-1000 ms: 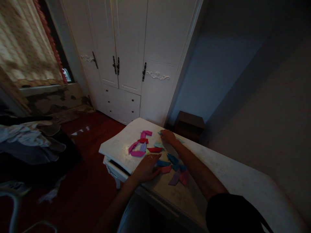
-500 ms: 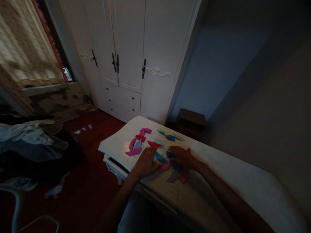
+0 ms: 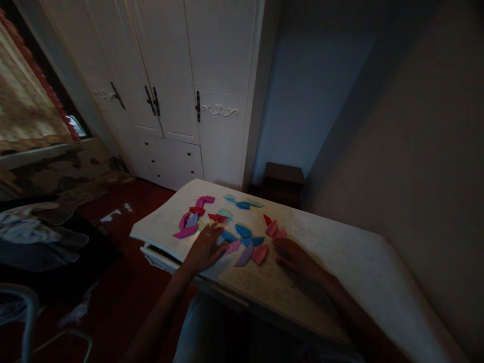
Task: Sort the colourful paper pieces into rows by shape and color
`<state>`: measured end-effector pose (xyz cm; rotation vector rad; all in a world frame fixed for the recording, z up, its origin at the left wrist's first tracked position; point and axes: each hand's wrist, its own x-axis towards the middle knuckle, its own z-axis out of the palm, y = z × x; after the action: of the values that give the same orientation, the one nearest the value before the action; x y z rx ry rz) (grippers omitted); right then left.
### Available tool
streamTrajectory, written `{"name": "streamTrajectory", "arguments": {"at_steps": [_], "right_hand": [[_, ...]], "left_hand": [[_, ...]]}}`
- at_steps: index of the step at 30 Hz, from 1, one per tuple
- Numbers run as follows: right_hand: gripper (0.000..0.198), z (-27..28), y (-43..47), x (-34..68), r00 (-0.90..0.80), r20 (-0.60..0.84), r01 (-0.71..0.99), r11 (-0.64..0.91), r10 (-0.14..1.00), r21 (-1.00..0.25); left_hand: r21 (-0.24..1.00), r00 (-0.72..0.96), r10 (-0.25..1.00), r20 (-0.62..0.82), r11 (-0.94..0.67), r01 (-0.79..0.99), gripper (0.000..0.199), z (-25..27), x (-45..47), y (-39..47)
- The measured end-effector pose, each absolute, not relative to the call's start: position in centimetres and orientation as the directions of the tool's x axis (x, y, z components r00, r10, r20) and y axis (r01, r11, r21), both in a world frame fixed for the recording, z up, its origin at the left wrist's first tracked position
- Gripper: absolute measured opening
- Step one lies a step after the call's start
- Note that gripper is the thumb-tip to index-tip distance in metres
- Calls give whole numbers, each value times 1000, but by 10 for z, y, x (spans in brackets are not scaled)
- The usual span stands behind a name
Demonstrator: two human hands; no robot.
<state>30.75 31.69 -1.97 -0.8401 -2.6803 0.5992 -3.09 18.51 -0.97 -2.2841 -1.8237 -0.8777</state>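
Note:
Folded paper pieces in several colours lie spread over the white tabletop (image 3: 340, 237). My left hand (image 3: 204, 249) rests flat among them with its thumb apart, its fingertips by a red piece (image 3: 218, 218) and beside a blue piece (image 3: 229, 236). To the right, my right hand (image 3: 297, 258) lies low over the table with fingers loosely stretched, its fingertips near a pink piece (image 3: 280, 234). Between the hands are a blue piece (image 3: 243, 231), a purple piece (image 3: 244, 254) and a darker pink piece (image 3: 259, 254). A magenta piece (image 3: 185, 232) lies left of my left hand.
A partly open drawer (image 3: 162, 257) shows under the table's left edge. Beyond the table stand a white wardrobe (image 3: 223, 146) and a small brown cabinet (image 3: 284, 174). Cloth (image 3: 22, 227) is heaped at the left, above a metal frame (image 3: 30, 317).
My view has swung to the right. My right hand has moved right, off the blue pieces, uncovering them and the pink ones. My left hand stays among the pieces.

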Motion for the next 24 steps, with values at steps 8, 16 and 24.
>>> {"name": "streamTrajectory", "arguments": {"at_steps": [8,16,24], "right_hand": [[44,-36,295,318,-792,283,396,807,542,-437],[39,-27,288,312,-692,411,340,770,594,-540],[45,-27,293,310,-564,449,528,721,693,-449]], "left_hand": [[229,252,882,399,-362,904,47,-13,46,185],[165,105,892,440,-195,967,45,-16,51,180],[182,44,866,497,-154,971,40,-20,50,182]]}}
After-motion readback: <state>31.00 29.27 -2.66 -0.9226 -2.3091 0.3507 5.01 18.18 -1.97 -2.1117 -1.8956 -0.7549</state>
